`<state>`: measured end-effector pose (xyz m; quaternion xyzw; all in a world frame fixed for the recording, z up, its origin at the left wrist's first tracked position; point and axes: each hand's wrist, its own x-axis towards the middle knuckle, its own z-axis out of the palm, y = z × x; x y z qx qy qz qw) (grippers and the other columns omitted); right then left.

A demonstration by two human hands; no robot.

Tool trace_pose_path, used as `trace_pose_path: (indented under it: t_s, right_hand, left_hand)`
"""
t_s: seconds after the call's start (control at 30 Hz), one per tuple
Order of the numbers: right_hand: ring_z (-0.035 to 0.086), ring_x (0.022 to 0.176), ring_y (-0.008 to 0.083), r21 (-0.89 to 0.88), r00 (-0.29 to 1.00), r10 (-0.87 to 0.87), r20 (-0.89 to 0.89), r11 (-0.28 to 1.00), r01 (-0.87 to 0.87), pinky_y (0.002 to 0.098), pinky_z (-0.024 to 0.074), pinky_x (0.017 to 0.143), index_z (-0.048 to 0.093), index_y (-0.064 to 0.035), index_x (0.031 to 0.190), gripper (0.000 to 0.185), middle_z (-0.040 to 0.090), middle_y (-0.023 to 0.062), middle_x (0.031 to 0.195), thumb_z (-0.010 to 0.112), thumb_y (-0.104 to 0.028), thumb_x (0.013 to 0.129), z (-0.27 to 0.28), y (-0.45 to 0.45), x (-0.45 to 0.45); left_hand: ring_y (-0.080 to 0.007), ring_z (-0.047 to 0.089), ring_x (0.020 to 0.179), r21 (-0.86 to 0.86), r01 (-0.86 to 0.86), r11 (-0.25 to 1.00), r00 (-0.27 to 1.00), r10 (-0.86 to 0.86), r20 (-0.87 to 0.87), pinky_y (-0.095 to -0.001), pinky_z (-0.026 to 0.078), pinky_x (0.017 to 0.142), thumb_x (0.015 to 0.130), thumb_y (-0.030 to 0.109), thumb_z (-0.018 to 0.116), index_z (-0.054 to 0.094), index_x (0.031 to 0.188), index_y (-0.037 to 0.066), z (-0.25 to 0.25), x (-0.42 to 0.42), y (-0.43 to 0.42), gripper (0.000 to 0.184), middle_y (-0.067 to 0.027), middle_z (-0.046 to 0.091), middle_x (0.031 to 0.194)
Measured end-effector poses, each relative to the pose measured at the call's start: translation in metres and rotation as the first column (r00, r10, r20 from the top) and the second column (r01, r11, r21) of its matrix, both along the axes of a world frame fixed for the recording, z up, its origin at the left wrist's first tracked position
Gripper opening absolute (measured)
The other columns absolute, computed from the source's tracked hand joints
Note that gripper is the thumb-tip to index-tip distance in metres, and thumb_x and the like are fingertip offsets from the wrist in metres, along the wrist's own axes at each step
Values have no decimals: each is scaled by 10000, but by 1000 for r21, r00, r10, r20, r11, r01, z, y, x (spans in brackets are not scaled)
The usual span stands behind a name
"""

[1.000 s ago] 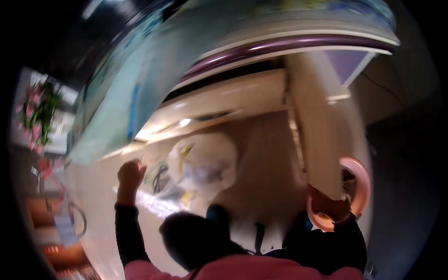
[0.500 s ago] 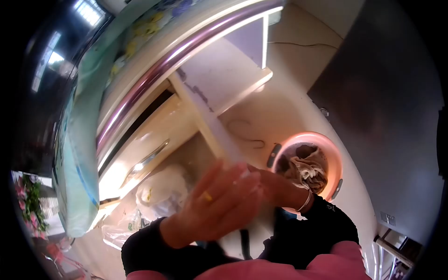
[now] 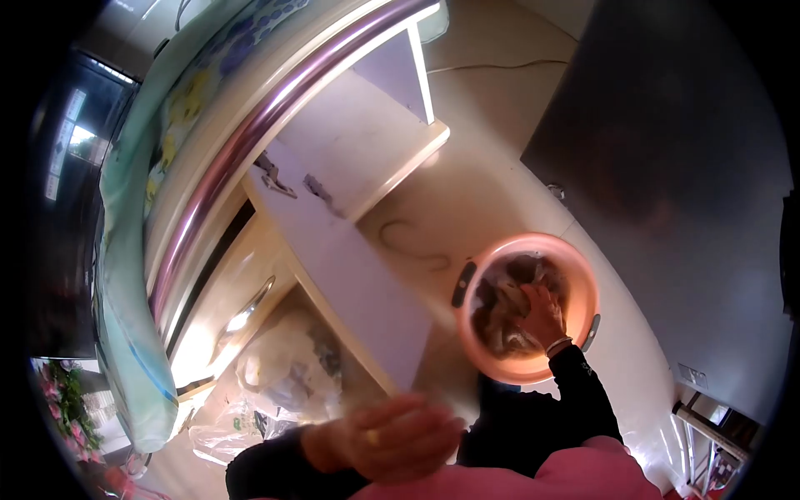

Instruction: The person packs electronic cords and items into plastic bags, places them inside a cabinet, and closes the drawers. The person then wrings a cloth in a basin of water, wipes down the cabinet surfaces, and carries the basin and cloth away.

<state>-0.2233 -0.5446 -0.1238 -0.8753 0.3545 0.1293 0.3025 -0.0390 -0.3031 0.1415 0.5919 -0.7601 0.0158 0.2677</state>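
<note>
A pink-orange basin (image 3: 587, 287) with dark grips stands on the floor, holding wet brown cloth (image 3: 498, 321) in water. My right hand (image 3: 543, 315) reaches down into it, touching the cloth; whether it grips any is hard to make out. Close to my body, my left hand (image 3: 400, 437), with a ring on one finger, is blurred, and I cannot see anything in it. Ahead of that hand is a pale cabinet panel (image 3: 354, 279).
A cabinet with a purple edge (image 3: 250, 125) and a green cloth cover (image 3: 137, 317) runs along the left. Plastic bags (image 3: 287, 367) lie on the floor beneath. A dark appliance (image 3: 667, 183) stands at right, pink flowers (image 3: 71, 408) at lower left.
My hands were together in front of the panel; now they are apart. The right has gone down into the basin, while the left has drawn back toward my body.
</note>
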Motion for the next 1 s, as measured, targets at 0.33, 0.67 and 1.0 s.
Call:
trace_pose_path:
  t_s: [0.33, 0.67, 1.0]
  right_hand:
    - [590, 999, 213, 951, 246, -955, 163, 219, 217, 355, 481, 873, 472, -13, 1231, 411, 569, 105, 1153, 497, -286, 925, 67, -11, -9]
    - [492, 1140, 252, 976, 323, -938, -129, -177, -124, 383, 411, 962, 390, -34, 1309, 526, 493, 128, 1263, 416, -404, 936, 118, 10, -6]
    - [509, 1048, 158, 858, 441, -835, 327, 459, 232, 295, 404, 906, 453, 15, 1242, 467, 546, 74, 1161, 554, -279, 893, 114, -8, -19]
  left_hand:
    - [-290, 477, 1162, 745, 242, 622, 279, 691, -667, -370, 457, 864, 881, 307, 564, 320, 1343, 81, -189, -74, -64, 569, -153, 460, 1281]
    - [-240, 522, 1114, 259, 394, 882, -797, 468, -382, -349, 473, 913, 925, 297, 465, 387, 1293, 29, -208, -95, -151, 462, -127, 501, 1238]
    - [-221, 560, 1075, 293, 342, 893, -859, 424, -288, -341, 466, 940, 900, 133, 436, 448, 1243, 8, -202, -91, -138, 365, -124, 541, 1199]
